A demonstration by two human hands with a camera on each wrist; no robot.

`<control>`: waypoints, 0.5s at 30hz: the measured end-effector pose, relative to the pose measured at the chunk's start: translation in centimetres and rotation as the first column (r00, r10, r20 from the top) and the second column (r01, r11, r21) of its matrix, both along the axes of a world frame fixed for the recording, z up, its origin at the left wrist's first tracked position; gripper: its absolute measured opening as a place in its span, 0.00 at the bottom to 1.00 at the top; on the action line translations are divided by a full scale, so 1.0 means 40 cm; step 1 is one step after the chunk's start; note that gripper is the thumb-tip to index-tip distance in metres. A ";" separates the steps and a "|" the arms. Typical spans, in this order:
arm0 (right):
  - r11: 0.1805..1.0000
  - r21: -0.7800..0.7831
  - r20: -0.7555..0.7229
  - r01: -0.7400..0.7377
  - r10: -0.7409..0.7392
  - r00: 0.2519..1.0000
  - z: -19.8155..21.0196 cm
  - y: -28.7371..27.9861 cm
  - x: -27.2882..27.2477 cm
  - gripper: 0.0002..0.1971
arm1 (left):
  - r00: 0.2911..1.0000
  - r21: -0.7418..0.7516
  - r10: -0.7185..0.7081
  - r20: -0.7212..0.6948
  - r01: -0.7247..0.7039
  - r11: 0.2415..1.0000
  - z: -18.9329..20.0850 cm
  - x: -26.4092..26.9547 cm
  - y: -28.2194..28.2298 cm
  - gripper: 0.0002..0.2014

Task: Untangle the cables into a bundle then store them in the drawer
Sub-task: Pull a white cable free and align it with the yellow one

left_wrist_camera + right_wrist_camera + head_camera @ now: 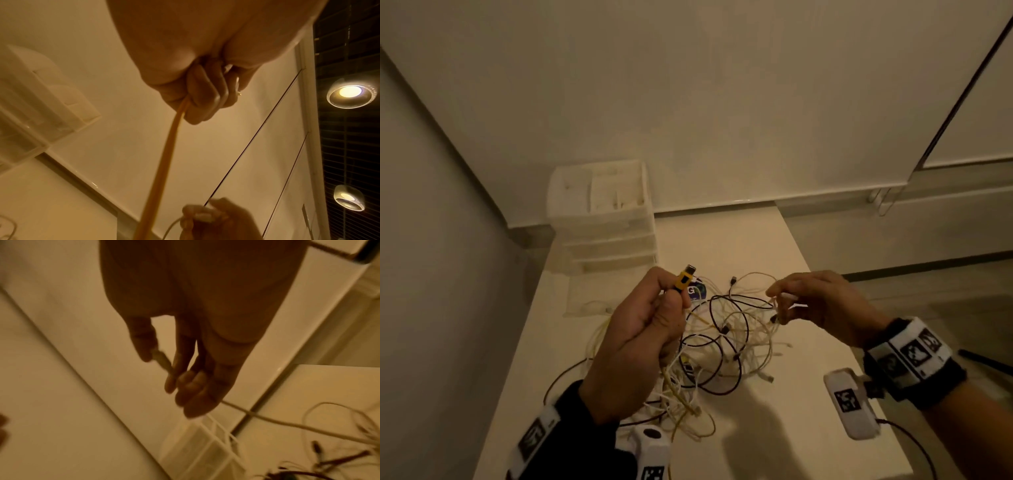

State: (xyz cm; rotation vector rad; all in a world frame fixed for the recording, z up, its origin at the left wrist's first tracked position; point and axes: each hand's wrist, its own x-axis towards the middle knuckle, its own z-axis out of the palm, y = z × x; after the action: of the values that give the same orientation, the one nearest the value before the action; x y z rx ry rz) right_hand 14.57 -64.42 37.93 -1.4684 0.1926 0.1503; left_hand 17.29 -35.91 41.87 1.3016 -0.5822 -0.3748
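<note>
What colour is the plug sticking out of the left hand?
Yellow plug with a metal tip, gripped by the left hand; clearest in the head view.

Tangled white, yellow, black cables (722, 342) heaped on table; translucent drawer unit (602, 216) behind, apparently shut.

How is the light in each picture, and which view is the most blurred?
Head view: dim, warm light, fairly sharp, a shadow on the table. Left wrist view: two ceiling lamps glare; the left hand shows clearly. Right wrist view: darkest and most blurred; the right hand is a dark shape.

A round sticker (697, 291) lies mid-table (808, 428); a white wall (688, 85) stands behind, and two ceiling lamps (350, 94) glow.
</note>
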 end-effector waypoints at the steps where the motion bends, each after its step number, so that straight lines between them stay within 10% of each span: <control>1: 0.993 0.045 0.027 -0.106 0.105 0.994 0.018 0.015 0.003 0.16 | 1.000 0.007 0.008 0.014 -0.008 1.000 -0.001 0.008 0.000 0.13; 4: 0.917 -0.339 0.176 -0.212 0.283 0.943 0.044 0.087 0.007 0.14 | 0.995 0.066 0.060 0.074 -0.064 0.996 -0.005 0.030 0.002 0.10; 7: 0.702 -0.707 0.426 0.085 0.328 0.843 0.057 0.171 0.013 0.08 | 0.990 0.091 0.108 0.090 -0.116 0.989 -0.011 0.042 0.001 0.11; 15: 0.975 -0.210 0.414 0.068 0.026 0.910 0.120 0.354 0.025 0.18 | 0.972 0.041 0.228 0.053 -0.230 0.972 -0.012 0.055 -0.019 0.17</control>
State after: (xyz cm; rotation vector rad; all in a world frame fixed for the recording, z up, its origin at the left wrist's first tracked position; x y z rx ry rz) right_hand 15.56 -50.27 42.73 -1.6829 -0.1262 -0.2098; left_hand 19.49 -36.67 41.39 1.4098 -0.4587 -0.1677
